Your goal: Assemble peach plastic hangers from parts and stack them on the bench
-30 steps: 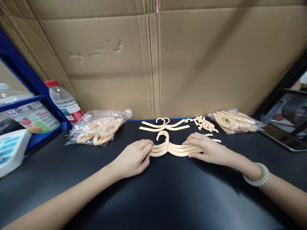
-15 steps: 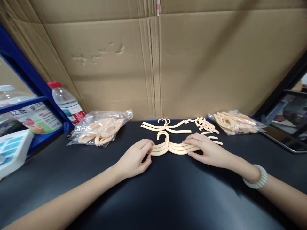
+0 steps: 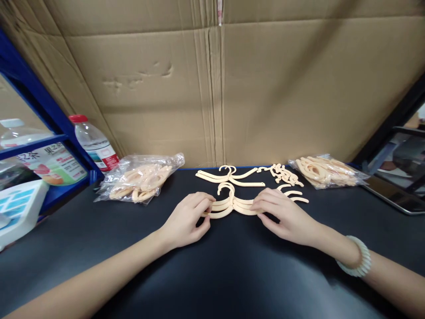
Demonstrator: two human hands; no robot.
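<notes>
Several cream plastic folding clothes hangers (image 3: 233, 204) lie stacked on the dark table, their hooks pointing to the back. My left hand (image 3: 191, 219) pinches the left ends of the stack between thumb and fingers. On the other side my right hand (image 3: 285, 217) closes around the right arms, its thumb at the front edge. The fingers hide the ends there. Just behind lies another pair of hangers (image 3: 229, 178) with crossed arms. Right of them is a heap of small hook pieces (image 3: 286, 175), and a few curved arms (image 3: 294, 193) stick out beyond my right hand.
Clear bags of hanger parts lie at left (image 3: 142, 181) and right (image 3: 327, 170). A red-capped bottle (image 3: 96, 146) stands by a blue shelf (image 3: 63, 137) with a white and blue device (image 3: 21, 212). A cardboard wall (image 3: 149, 88) closes off the back; a dark-screened tablet (image 3: 395, 190) is at right.
My right hand has slid left along the hanger arms, nearer the middle, with its fingers more closed. My left hand stays at the left ends. The view has shifted slightly.
</notes>
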